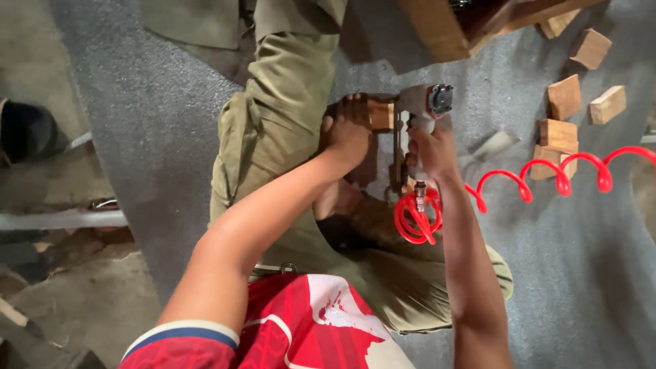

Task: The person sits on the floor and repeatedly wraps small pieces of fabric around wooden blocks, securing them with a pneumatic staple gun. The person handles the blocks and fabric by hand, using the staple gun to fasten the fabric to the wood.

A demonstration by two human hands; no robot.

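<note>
Left hand (347,130) clamped down over a small brown wooden block (380,114), right hand (432,152) wrapped tight round the grip of a grey pneumatic nail gun (422,102) fed by a red coiled air hose (526,184), nose pressed against the block just beside the olive-trousered knee on the grey carpet (157,116). Judged as mid-fastening: this block under the tool, several loose pale wooden blocks (564,97) waiting unfixed towards the carpet's far right edge, near a larger brown wooden frame (444,27) at the far edge; whether a nail is already in, not visible
</note>
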